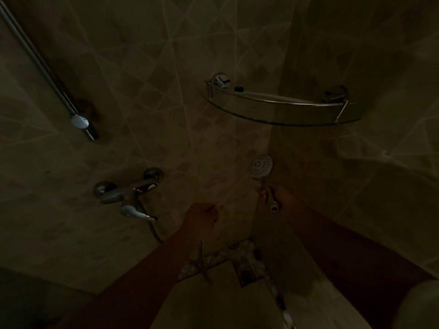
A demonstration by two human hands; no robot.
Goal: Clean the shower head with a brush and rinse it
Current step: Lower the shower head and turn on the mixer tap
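The scene is very dim. My right hand [281, 195] grips the handle of the white shower head [261, 166], whose round nozzle face is turned toward me in front of the tiled corner. The handle's lower end sticks out below my fingers, with no hose visible on it. My left hand [202, 217] is curled into a fist to the left of the shower head, apart from it. A thin stick-like thing [205, 260] shows just below my left wrist. It is too dark to tell whether it is a brush or whether my hand holds it.
A chrome mixer tap [128, 189] with a lever is mounted on the wall at the left, with a hose hanging from it. Upper left is a shower rail [47, 74] with a slider. A glass corner shelf [285, 110] hangs above. A floor drain [247, 274] lies below.
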